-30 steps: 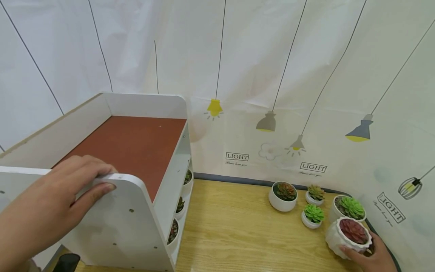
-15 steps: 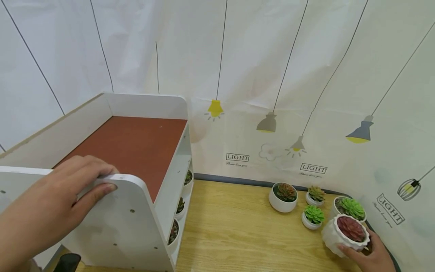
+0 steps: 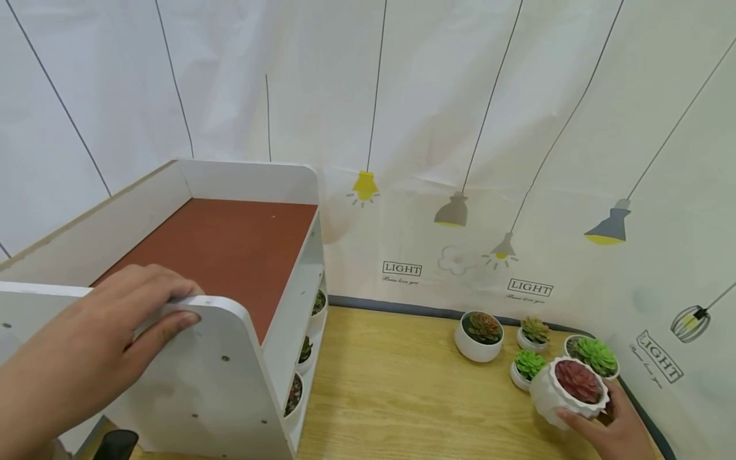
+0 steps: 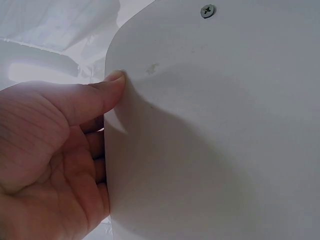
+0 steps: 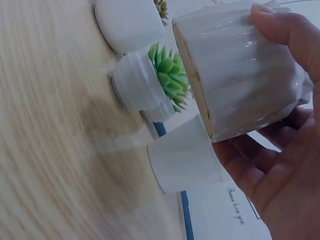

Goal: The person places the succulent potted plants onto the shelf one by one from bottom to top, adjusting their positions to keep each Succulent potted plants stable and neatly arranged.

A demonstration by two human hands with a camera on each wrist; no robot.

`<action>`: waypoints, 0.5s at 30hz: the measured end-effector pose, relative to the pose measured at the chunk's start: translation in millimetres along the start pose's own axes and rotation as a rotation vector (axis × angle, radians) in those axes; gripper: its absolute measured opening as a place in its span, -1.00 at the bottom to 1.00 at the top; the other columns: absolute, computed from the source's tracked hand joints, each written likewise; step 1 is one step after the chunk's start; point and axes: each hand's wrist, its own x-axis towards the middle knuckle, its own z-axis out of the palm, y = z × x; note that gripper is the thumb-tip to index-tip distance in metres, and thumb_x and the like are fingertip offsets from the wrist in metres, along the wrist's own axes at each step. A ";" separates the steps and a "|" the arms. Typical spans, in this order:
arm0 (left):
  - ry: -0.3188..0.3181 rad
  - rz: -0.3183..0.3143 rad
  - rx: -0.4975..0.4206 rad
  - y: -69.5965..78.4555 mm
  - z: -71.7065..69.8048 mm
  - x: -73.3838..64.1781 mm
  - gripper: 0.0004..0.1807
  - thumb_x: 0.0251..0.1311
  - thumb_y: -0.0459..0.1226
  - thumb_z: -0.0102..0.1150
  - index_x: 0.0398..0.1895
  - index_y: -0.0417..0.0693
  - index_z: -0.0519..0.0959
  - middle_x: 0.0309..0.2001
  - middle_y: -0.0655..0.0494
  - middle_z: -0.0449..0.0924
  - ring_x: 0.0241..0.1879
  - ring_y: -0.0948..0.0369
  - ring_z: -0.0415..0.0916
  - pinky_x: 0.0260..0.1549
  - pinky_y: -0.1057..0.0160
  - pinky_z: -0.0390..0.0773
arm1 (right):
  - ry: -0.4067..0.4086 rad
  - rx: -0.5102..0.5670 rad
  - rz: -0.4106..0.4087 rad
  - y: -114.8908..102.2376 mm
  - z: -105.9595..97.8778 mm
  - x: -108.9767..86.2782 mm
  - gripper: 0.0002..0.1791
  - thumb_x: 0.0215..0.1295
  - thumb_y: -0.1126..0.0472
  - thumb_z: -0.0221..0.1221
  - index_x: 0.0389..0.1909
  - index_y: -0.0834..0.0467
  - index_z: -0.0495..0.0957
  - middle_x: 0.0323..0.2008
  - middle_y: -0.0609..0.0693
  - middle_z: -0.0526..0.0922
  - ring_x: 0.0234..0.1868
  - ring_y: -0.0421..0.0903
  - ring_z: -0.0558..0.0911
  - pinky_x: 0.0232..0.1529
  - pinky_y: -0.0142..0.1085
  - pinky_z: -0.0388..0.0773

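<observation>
At the left, my left hand (image 3: pixel 115 345) grips the top edge of the white side panel (image 3: pixel 190 377) of a small shelf unit. In the left wrist view the thumb (image 4: pixel 107 92) presses the panel's face while the other fingers go behind its edge. My right hand (image 3: pixel 618 425) holds a fluted white pot with a dark red succulent (image 3: pixel 577 381), thumb on the near side and fingers round the far side. The right wrist view shows this fluted pot (image 5: pixel 240 70) raised off the wooden table, its unglazed base visible.
Near the held pot stand a pot with a green succulent (image 3: pixel 598 358), a small bright green succulent (image 3: pixel 529 364), a small yellowish one (image 3: pixel 535 330) and a round white pot (image 3: pixel 478 348). Several potted plants sit on the shelf's lower level (image 3: pixel 305 390). A printed curtain (image 3: pixel 402 211) hangs behind the table.
My right hand has lifted the fluted succulent pot and moved it left, so it now overlaps the small bright green succulent's pot. My left hand keeps its grip on the panel.
</observation>
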 end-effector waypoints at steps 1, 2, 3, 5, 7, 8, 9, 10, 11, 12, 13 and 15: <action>0.000 0.000 0.000 0.2 0.1 -0.1 -0.55 0.02 -0.43 0.53 -0.08 0.15 0.59 -0.07 0.54 0.49 -0.06 0.56 0.28 -0.09 0.61 0.32 | 0.008 -0.005 -0.007 -1.0 0.9 -0.4 0.24 0.33 -0.17 0.38 0.61 0.36 -0.24 0.50 0.45 0.09 0.42 0.40 0.31 0.04 -0.17 0.69; 0.001 0.002 -0.001 0.4 0.0 -0.1 -0.55 0.01 -0.43 0.53 -0.08 0.15 0.59 -0.08 0.54 0.49 -0.06 0.56 0.28 -0.09 0.62 0.32 | 0.016 -0.008 -0.011 -2.0 1.8 -0.7 0.24 0.32 -0.17 0.39 0.61 0.37 -0.22 0.49 0.45 0.09 0.42 0.41 0.32 0.07 -0.12 0.69; 0.001 0.004 -0.003 0.6 -0.1 0.0 -0.55 0.01 -0.43 0.53 -0.08 0.15 0.59 -0.08 0.54 0.49 -0.06 0.56 0.28 -0.08 0.62 0.32 | 0.024 -0.011 -0.016 -2.7 2.5 -0.9 0.24 0.31 -0.18 0.39 0.60 0.38 -0.21 0.48 0.45 0.10 0.41 0.41 0.32 0.08 -0.09 0.69; 0.003 0.008 -0.006 1.0 -0.3 0.0 -0.55 0.00 -0.44 0.52 -0.08 0.14 0.59 -0.08 0.53 0.49 -0.06 0.56 0.28 -0.08 0.62 0.32 | 0.034 -0.018 -0.015 -4.6 3.6 -0.8 0.24 0.31 -0.19 0.39 0.59 0.41 -0.19 0.46 0.47 0.10 0.41 0.42 0.33 0.13 0.01 0.67; 0.006 0.013 -0.010 1.2 -0.3 0.1 -0.54 0.00 -0.45 0.52 -0.08 0.13 0.59 -0.08 0.52 0.50 -0.06 0.55 0.29 -0.07 0.62 0.32 | 0.048 -0.029 -0.029 -6.0 5.2 -0.5 0.23 0.31 -0.19 0.39 0.57 0.44 -0.16 0.44 0.48 0.12 0.39 0.44 0.34 0.11 0.00 0.68; 0.007 0.015 -0.012 1.2 -0.3 0.1 -0.54 -0.01 -0.45 0.52 -0.08 0.13 0.60 -0.08 0.51 0.50 -0.05 0.55 0.29 -0.06 0.62 0.32 | 0.057 -0.037 -0.037 -6.7 6.1 -0.3 0.23 0.30 -0.19 0.40 0.56 0.45 -0.14 0.42 0.48 0.14 0.38 0.43 0.36 0.07 -0.05 0.70; 0.007 0.016 -0.015 1.2 -0.2 0.0 -0.55 0.00 -0.45 0.52 -0.08 0.12 0.60 -0.08 0.50 0.51 -0.05 0.54 0.30 -0.06 0.62 0.32 | 0.055 -0.035 -0.040 -7.1 6.8 0.1 0.23 0.31 -0.18 0.40 0.57 0.45 -0.15 0.42 0.50 0.13 0.37 0.43 0.36 0.08 -0.04 0.68; 0.008 0.017 -0.016 0.9 0.1 -0.1 -0.55 0.00 -0.45 0.52 -0.08 0.12 0.60 -0.08 0.50 0.51 -0.05 0.54 0.30 -0.05 0.61 0.31 | 0.057 -0.041 -0.046 -7.8 7.7 0.2 0.23 0.30 -0.17 0.40 0.57 0.46 -0.15 0.42 0.50 0.14 0.36 0.42 0.38 0.05 -0.11 0.68; 0.010 0.019 -0.019 0.6 0.8 -0.4 -0.56 0.02 -0.44 0.52 -0.07 0.12 0.60 -0.08 0.49 0.52 -0.05 0.52 0.31 -0.04 0.61 0.31 | 0.061 -0.048 -0.051 -8.6 8.6 0.5 0.23 0.30 -0.17 0.41 0.57 0.46 -0.13 0.42 0.49 0.16 0.34 0.39 0.40 0.02 -0.18 0.68; 0.014 0.020 -0.024 0.3 1.4 -0.8 -0.57 0.04 -0.42 0.51 -0.06 0.13 0.61 -0.08 0.47 0.53 -0.05 0.51 0.31 -0.04 0.61 0.31 | 0.064 -0.052 -0.055 -9.6 9.5 0.9 0.23 0.30 -0.16 0.41 0.57 0.46 -0.13 0.42 0.49 0.17 0.33 0.37 0.42 0.01 -0.21 0.66; 0.017 0.022 -0.030 0.0 2.1 -1.2 -0.59 0.06 -0.41 0.51 -0.06 0.13 0.61 -0.08 0.46 0.53 -0.05 0.50 0.32 -0.03 0.61 0.30 | 0.060 -0.056 -0.053 -10.7 10.1 1.4 0.23 0.29 -0.16 0.42 0.57 0.46 -0.13 0.43 0.49 0.18 0.33 0.36 0.42 0.00 -0.24 0.65; 0.024 0.024 -0.039 -0.5 3.5 -2.1 -0.62 0.11 -0.37 0.50 -0.04 0.14 0.62 -0.07 0.43 0.55 -0.04 0.47 0.33 -0.01 0.60 0.29 | 0.034 -0.045 -0.039 -13.9 10.6 2.7 0.26 0.30 -0.17 0.41 0.59 0.45 -0.18 0.47 0.50 0.14 0.37 0.36 0.39 0.14 -0.10 0.63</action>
